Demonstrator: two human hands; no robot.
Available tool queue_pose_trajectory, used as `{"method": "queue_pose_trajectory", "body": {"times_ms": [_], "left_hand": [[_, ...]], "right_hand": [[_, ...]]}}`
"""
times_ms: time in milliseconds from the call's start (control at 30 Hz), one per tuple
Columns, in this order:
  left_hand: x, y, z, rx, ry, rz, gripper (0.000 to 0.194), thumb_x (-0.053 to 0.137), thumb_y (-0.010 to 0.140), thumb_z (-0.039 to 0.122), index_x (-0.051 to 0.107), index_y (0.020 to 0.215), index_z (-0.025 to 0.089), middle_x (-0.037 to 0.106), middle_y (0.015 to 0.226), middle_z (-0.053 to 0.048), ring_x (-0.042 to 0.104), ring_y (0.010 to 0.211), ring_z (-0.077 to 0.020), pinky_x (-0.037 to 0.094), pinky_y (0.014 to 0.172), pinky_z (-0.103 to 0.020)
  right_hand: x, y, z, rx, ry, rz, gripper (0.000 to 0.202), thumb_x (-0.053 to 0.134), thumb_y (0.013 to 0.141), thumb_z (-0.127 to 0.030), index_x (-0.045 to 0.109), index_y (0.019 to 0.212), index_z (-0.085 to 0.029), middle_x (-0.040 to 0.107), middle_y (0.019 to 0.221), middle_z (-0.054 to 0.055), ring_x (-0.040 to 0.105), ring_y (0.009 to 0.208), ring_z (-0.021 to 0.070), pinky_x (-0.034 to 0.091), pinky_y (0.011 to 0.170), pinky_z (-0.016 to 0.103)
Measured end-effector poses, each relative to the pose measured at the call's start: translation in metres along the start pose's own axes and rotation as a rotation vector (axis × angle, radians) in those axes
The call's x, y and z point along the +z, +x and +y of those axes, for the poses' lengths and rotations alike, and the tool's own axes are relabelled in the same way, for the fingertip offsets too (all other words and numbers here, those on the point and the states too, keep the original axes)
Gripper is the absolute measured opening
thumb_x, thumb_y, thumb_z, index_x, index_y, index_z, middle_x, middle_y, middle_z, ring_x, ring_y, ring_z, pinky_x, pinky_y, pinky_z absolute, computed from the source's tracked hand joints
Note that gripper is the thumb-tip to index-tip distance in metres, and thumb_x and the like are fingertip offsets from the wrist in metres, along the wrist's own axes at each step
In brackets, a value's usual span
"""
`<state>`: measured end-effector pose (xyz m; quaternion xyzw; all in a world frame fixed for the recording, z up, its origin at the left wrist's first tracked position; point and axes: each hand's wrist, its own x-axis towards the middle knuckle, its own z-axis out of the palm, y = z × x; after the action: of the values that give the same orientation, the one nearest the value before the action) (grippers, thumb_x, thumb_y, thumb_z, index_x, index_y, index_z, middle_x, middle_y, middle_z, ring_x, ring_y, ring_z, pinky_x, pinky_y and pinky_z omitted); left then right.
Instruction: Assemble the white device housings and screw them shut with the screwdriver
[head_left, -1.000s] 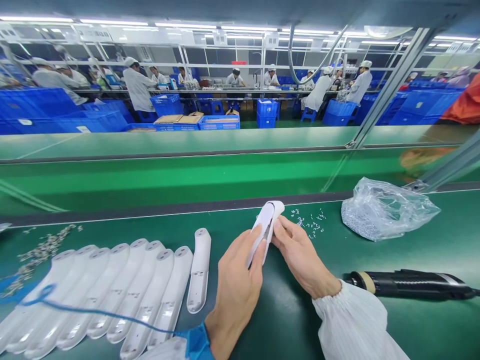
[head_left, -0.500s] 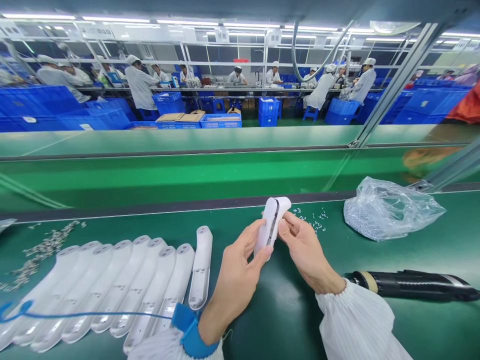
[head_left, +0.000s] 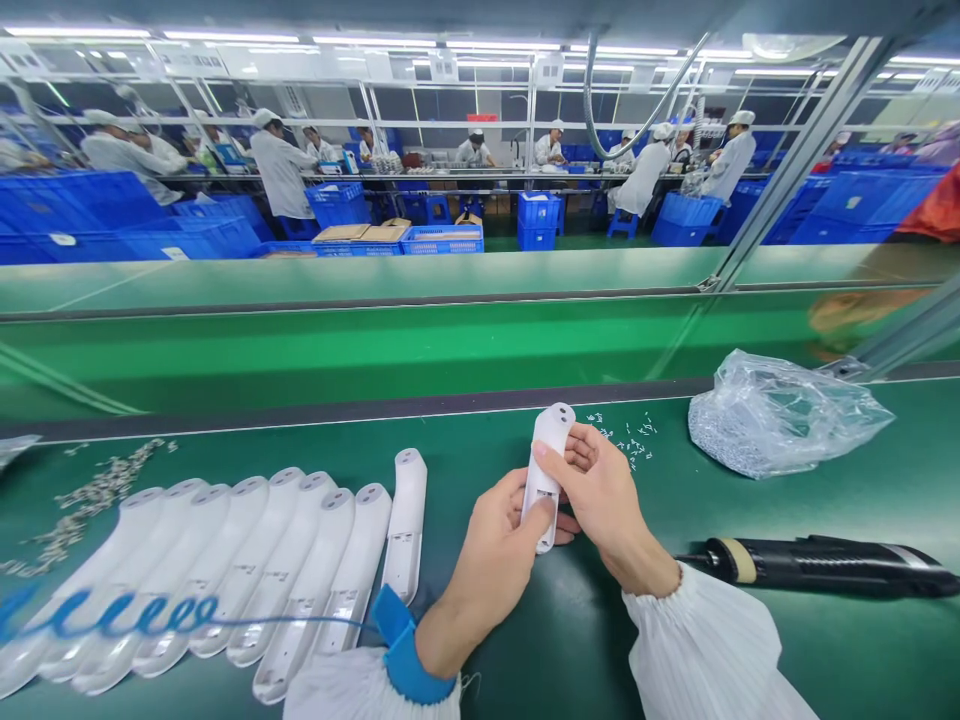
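Observation:
Both hands hold one white plastic casing (head_left: 556,428), curved like a handheld thermometer. Two small dark holes show in its upper end and an open compartment at its lower end. My left hand (head_left: 491,560) grips the lower part, with the thumb at the compartment. Around the right side and middle is my right hand (head_left: 606,490), its thumb lying on the front face. A similar casing (head_left: 408,495) lies alone to the left. Beyond it, several more casings (head_left: 281,530) lie side by side in a slanted row.
A black electric screwdriver (head_left: 832,567) lies at right, behind it a clear plastic bag (head_left: 780,415) of small parts. Tiny loose screws (head_left: 637,447) are scattered beyond my right hand. Small metal pieces (head_left: 112,490) lie far left. A blue wrist strap (head_left: 412,650) trails a coiled cord.
The casing has turned from its side, where a dark seam showed, to its front face. My right hand has moved onto that face, and the blue cord has swung.

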<state>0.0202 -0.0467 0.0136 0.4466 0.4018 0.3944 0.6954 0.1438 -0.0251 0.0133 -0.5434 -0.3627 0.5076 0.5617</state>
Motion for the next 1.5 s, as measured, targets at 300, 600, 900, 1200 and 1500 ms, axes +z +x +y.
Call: {"method": "queue_pose_trajectory", "body": {"times_ms": [300, 600, 900, 1200, 1500], "left_hand": [[-0.002, 0.0, 0.003, -0.035, -0.039, -0.072, 0.024, 0.063, 0.091, 0.024, 0.067, 0.112, 0.013, 0.074, 0.097, -0.009, 0.07, 0.078, -0.0188, 0.056, 0.078, -0.032], [-0.018, 0.0, 0.014, -0.182, -0.274, -0.212, 0.041, 0.055, 0.097, 0.045, 0.07, 0.11, 0.009, 0.07, 0.095, -0.013, 0.064, 0.072, -0.016, 0.05, 0.072, -0.029], [-0.013, -0.002, 0.007, 0.154, 0.606, 0.207, 0.024, 0.059, 0.095, 0.041, 0.058, 0.105, 0.02, 0.068, 0.091, -0.006, 0.063, 0.077, -0.0196, 0.043, 0.068, -0.029], [-0.002, -0.005, -0.007, 0.331, 1.094, 0.298, 0.037, 0.038, 0.101, 0.038, 0.062, 0.12, 0.016, 0.07, 0.076, -0.009, 0.065, 0.062, -0.0231, 0.037, 0.055, -0.031], [-0.022, -0.002, 0.023, -0.308, -0.12, -0.131, 0.048, 0.045, 0.096, 0.063, 0.055, 0.082, 0.018, 0.048, 0.052, 0.004, 0.031, 0.038, -0.0066, 0.023, 0.036, -0.018]], "right_hand": [[0.003, -0.005, -0.003, 0.022, -0.037, 0.083, 0.052, 0.084, 0.068, -0.051, 0.06, 0.102, -0.019, 0.07, 0.093, 0.007, 0.063, 0.074, 0.0167, 0.052, 0.058, 0.029], [-0.008, -0.002, -0.007, 0.078, 0.103, -0.074, 0.043, 0.082, 0.073, -0.052, 0.061, 0.092, -0.019, 0.063, 0.075, 0.0, 0.057, 0.066, 0.0124, 0.047, 0.057, 0.024], [0.003, -0.002, 0.004, 0.171, 0.426, -0.328, 0.055, 0.054, 0.092, -0.064, 0.071, 0.117, -0.018, 0.069, 0.12, 0.011, 0.063, 0.111, 0.0244, 0.047, 0.1, 0.04], [0.007, -0.003, 0.009, 0.265, 0.669, -0.242, 0.047, 0.061, 0.087, -0.063, 0.071, 0.102, -0.02, 0.064, 0.089, 0.002, 0.063, 0.093, 0.0198, 0.054, 0.087, 0.034], [0.004, -0.006, 0.006, 0.189, 0.44, -0.248, 0.041, 0.069, 0.086, -0.053, 0.07, 0.109, -0.019, 0.072, 0.105, 0.008, 0.065, 0.09, 0.0173, 0.051, 0.088, 0.034]]}}
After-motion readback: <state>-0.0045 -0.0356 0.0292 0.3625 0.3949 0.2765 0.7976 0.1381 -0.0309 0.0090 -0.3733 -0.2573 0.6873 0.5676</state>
